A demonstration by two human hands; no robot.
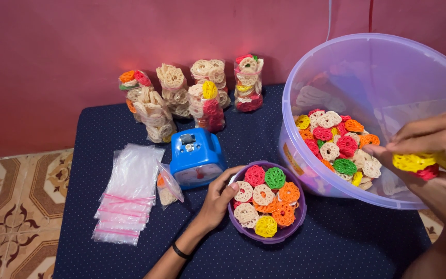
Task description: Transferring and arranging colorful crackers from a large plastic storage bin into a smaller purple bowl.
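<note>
We saw a plain wall (78,51) painted deep pinkish red behind the work surface, matte and evenly lit, with a soft shadow falling along its base. Two thin cords (330,18) hung down it at the upper right, one pale and one red. A low table covered in a navy cloth with fine white dots (336,243) stood against that wall. To the left, the floor (11,206) showed patterned tiles in cream and brown, with octagon and star shapes. The light was warm and even.

bare cloth (336,243) front right, tub (305,155) and scale (196,157) crowding bowl (285,233)
</note>
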